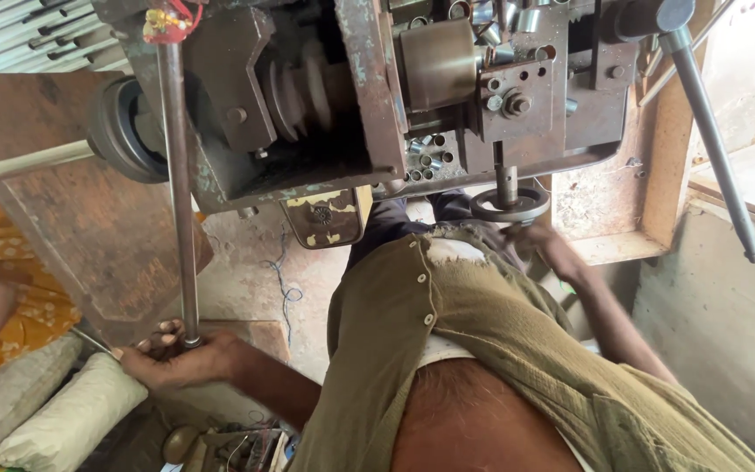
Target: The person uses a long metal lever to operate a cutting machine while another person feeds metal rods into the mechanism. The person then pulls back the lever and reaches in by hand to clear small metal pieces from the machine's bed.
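While my left arm stretches out and down from my olive shirt point(482, 323), my left hand point(172, 357) clenches around the lower end of a long steel rod point(176, 192), fingers curled over it, thumb underneath. That rod runs straight up to the rusty machine point(369, 96), meeting its upper left corner beside a red-and-yellow fitting point(168, 22). My right arm bends forward at the elbow, forearm angled up, and my right hand point(539, 243) reaches the small handwheel point(509, 205) hanging under the machine's lower edge; its fingers touch the rim, though I cannot tell whether they grasp it. White sacks point(45, 411) lie just beside my left hand.
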